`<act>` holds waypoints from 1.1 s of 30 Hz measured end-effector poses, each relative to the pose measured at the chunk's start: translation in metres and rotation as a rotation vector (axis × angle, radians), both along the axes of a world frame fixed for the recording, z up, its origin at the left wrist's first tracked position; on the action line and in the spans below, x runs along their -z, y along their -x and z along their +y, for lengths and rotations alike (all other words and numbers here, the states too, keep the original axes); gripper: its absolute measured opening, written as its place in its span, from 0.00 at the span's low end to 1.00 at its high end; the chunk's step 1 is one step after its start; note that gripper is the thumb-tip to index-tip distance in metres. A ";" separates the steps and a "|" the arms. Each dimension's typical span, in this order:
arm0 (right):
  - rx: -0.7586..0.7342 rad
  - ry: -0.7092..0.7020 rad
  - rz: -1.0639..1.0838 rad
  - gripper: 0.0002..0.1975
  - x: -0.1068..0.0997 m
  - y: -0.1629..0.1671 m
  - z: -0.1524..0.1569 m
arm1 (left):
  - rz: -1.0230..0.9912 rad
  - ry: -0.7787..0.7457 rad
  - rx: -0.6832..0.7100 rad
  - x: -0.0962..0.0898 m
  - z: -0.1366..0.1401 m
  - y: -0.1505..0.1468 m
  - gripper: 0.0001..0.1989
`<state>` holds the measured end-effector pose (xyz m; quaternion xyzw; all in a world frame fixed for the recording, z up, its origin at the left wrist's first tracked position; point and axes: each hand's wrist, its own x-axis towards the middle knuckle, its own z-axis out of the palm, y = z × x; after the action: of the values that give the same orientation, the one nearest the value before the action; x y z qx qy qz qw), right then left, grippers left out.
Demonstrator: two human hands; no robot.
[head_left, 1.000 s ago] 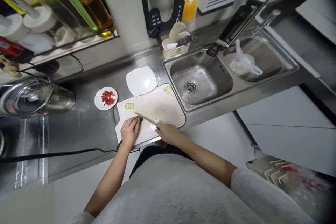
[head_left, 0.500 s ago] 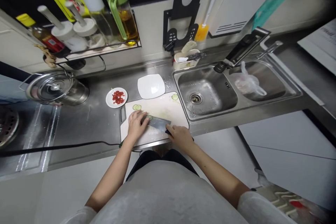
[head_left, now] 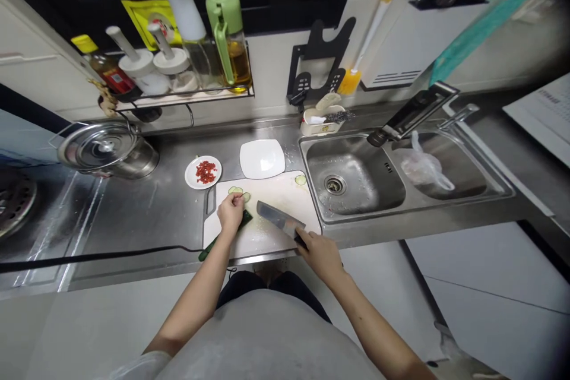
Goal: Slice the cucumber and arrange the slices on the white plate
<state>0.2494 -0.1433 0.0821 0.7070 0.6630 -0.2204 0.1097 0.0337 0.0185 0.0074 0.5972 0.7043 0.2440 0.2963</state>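
Observation:
My right hand is wrapped round the handle of a kitchen knife, its broad blade over the white cutting board. Above the board's left part, my left hand is closed in a pinch on a cucumber slice. Beneath that hand and wrist lies a dark green cucumber, partly hidden, its other end at the board's lower left edge. Two or so pale cucumber slices rest just beyond my fingers. One more slice sits in the board's far right corner.
Behind the board are a white square plate and a small plate of chopped red pieces. A double sink adjoins on the right. A steel pot stands left, and a black cable crosses the counter.
The knife has moved right, away from my left hand. My left hand has come off the cucumber and now pinches a slice. The camera view has tilted up slightly.

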 end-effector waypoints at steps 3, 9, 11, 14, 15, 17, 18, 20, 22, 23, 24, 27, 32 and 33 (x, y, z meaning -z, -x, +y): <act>0.051 -0.005 0.010 0.21 0.002 -0.004 -0.003 | 0.104 0.025 -0.048 0.003 0.013 0.000 0.09; 0.097 0.026 0.030 0.21 -0.001 -0.004 -0.002 | 0.222 0.028 -0.032 0.007 0.028 0.001 0.08; 0.099 0.022 0.031 0.21 -0.001 -0.003 -0.001 | 0.244 0.004 -0.022 0.009 0.029 0.001 0.08; 0.108 0.015 0.048 0.21 0.001 -0.002 -0.001 | 0.273 -0.023 -0.010 0.010 0.030 0.001 0.08; 0.117 0.011 0.064 0.20 0.003 -0.002 -0.001 | 0.282 -0.023 -0.008 0.010 0.031 0.001 0.07; 0.146 0.008 0.103 0.19 0.004 0.001 -0.001 | 0.288 -0.018 -0.013 0.009 0.031 0.002 0.07; 0.164 0.010 0.122 0.19 0.005 0.002 -0.001 | 0.280 -0.020 -0.018 0.009 0.031 0.004 0.08; 0.197 0.023 0.161 0.19 0.004 0.006 0.000 | 0.237 -0.054 -0.020 0.008 0.028 0.010 0.09; 0.208 0.040 0.208 0.19 0.002 0.012 0.001 | 0.175 -0.134 0.021 0.008 0.020 0.020 0.11; 0.204 0.051 0.234 0.19 0.001 0.015 0.002 | 0.142 -0.184 0.068 0.008 0.013 0.026 0.11; 0.192 0.064 0.260 0.20 -0.001 0.018 0.003 | 0.113 -0.235 0.133 0.008 0.006 0.031 0.11; 0.140 0.096 0.319 0.21 -0.006 0.029 0.008 | 0.071 -0.350 0.366 0.008 -0.020 0.046 0.11; 0.068 0.133 0.351 0.21 -0.009 0.041 0.013 | 0.125 -0.422 0.548 0.010 -0.045 0.052 0.12; 0.061 0.138 0.349 0.20 -0.009 0.042 0.014 | 0.134 -0.432 0.558 0.011 -0.046 0.052 0.12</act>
<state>0.2072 -0.1292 0.0912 0.6686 0.6336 -0.3878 0.0347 -0.0182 -0.0272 -0.0040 0.8301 0.4641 0.2571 0.1717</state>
